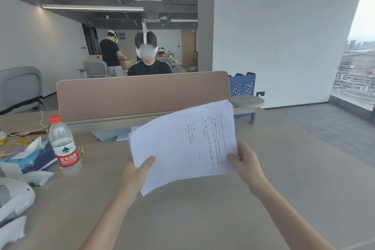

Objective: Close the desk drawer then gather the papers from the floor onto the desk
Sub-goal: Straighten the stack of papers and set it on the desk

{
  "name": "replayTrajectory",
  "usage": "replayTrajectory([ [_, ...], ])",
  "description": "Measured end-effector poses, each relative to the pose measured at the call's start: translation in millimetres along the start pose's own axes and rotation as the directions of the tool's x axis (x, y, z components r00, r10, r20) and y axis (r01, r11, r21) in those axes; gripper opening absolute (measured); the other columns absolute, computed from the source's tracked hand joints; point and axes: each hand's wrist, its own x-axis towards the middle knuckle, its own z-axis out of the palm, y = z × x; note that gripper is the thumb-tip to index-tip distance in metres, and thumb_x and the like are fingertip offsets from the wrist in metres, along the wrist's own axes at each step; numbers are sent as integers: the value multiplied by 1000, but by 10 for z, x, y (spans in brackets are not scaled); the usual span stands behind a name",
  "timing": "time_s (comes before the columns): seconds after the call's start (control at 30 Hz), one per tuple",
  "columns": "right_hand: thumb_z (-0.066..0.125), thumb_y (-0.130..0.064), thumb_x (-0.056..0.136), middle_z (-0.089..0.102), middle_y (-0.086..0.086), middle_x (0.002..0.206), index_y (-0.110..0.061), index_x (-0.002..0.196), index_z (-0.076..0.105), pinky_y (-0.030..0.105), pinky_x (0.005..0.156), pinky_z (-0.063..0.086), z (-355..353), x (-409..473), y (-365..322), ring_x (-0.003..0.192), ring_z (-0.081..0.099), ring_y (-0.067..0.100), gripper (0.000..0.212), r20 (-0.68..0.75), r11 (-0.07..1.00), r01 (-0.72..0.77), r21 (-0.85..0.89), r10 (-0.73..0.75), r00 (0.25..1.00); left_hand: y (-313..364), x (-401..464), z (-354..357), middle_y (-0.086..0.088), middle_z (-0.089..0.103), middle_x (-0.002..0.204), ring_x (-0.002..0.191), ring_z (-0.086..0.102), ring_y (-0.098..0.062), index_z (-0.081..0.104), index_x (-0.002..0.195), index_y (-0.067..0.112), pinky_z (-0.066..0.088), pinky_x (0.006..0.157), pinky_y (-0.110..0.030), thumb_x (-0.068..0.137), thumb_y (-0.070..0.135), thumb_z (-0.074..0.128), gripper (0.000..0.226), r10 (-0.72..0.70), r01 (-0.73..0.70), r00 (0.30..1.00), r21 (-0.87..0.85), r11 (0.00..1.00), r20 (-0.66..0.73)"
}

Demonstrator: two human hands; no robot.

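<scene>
A stack of white printed papers (182, 144) is held tilted above the grey-beige desk (203, 213). My left hand (136, 176) grips the stack's lower left corner, thumb on top. My right hand (246, 162) pinches the lower right edge. The sheets hover over the middle of the desk and do not touch it. The desk drawer and the floor under the desk are out of view.
A water bottle (64, 146) with a red cap stands to the left, beside a tissue box (30, 158) and crumpled tissues. Coloured sheets (113, 135) lie by the brown divider panel (142, 95). A person sits behind the divider. A blue file rack (242, 85) stands at the back right.
</scene>
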Motion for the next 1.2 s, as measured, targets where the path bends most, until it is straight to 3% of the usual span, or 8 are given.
replayTrajectory([
  [0.13, 51, 0, 90, 67, 1, 101, -24, 103, 57, 34, 78, 47, 196, -52, 213, 95, 62, 20, 29, -35, 993, -46, 106, 50, 998, -164, 76, -22, 6, 73, 82, 80, 69, -15, 68, 84, 26, 52, 65, -30, 88, 18, 70, 9, -24, 24, 999, 9, 1000, 31],
  [0.27, 58, -26, 93, 60, -23, 66, -32, 76, 55, 21, 64, 38, 410, -148, 399, 66, 53, -4, 18, 30, 993, -97, 72, 95, 995, -478, 99, -36, 4, 79, 90, 89, 74, -20, 73, 94, 26, 56, 75, -37, 77, 33, 77, 18, -153, 154, 984, -1, 988, 92],
  [0.47, 55, -16, 101, 75, -11, 112, -24, 121, 64, 28, 87, 51, 439, 30, 477, 104, 68, 2, 23, 11, 989, -94, 116, 94, 996, -503, 250, -44, 27, 74, 70, 81, 68, -3, 71, 84, 31, 51, 69, -26, 85, 24, 73, 7, -112, 111, 993, 29, 993, 37],
  [0.6, 59, -17, 99, 68, -18, 121, -27, 136, 53, 31, 94, 47, 526, 71, 598, 115, 62, 7, 40, 60, 996, -91, -6, 91, 994, -563, 257, -33, 15, 77, 85, 88, 70, -9, 70, 95, 30, 52, 69, -27, 87, 28, 70, 8, -144, 142, 987, 47, 989, 64],
  [0.9, 54, -5, 97, 62, -18, 126, -29, 144, 46, 35, 106, 41, 587, 170, 697, 123, 55, 12, 54, 155, 978, -139, -157, 163, 974, -600, 210, -50, 20, 69, 95, 93, 66, -8, 65, 89, 37, 48, 86, -32, 90, 29, 65, 8, -119, 115, 991, 68, 991, 59],
  [1.0, 57, -3, 91, 72, -8, 115, -28, 123, 63, 44, 101, 51, 519, 254, 608, 113, 66, 21, 41, 125, 970, -167, -179, 191, 974, -551, 193, -60, 25, 64, 95, 91, 60, 0, 62, 88, 39, 42, 89, -30, 91, 27, 65, 13, -103, 97, 990, 69, 993, 91],
  [1.1, 67, -4, 87, 79, -1, 97, -25, 109, 71, 46, 82, 61, 413, 308, 437, 93, 74, 24, 31, 34, 971, -240, 17, 239, 970, -515, 168, -58, 21, 67, 97, 95, 61, -2, 65, 90, 36, 42, 89, -32, 90, 24, 66, 11, -164, 165, 982, -1, 986, 95],
  [1.2, 72, -9, 89, 74, 13, 113, -3, 124, 64, 36, 82, 57, 432, 316, 295, 101, 72, 30, 36, -7, 807, -361, 468, 412, 911, -464, 110, 47, 13, 70, 108, 104, 62, -11, 67, 107, 27, 41, 93, -33, 88, 24, 68, 19, -233, 238, 971, -141, 961, 52],
])
